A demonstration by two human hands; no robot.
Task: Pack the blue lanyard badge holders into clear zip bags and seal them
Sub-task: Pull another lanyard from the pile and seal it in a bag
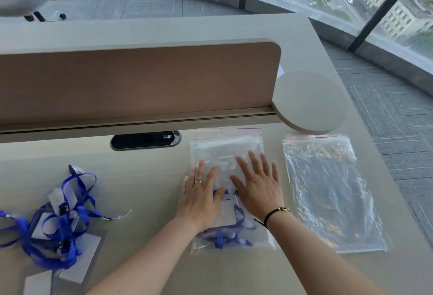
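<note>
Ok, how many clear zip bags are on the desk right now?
2. One zip bag with blue lanyards inside lies under both flat hands; a second bag lies just right of it. More could be stacked and hidden.

Lower centre of the frame: we laid both hands flat, palms down and side by side. The left hand (201,197) had its fingers spread and straight; the right hand (259,185) likewise. Both forearms entered from the bottom edge, converging upward.
</note>
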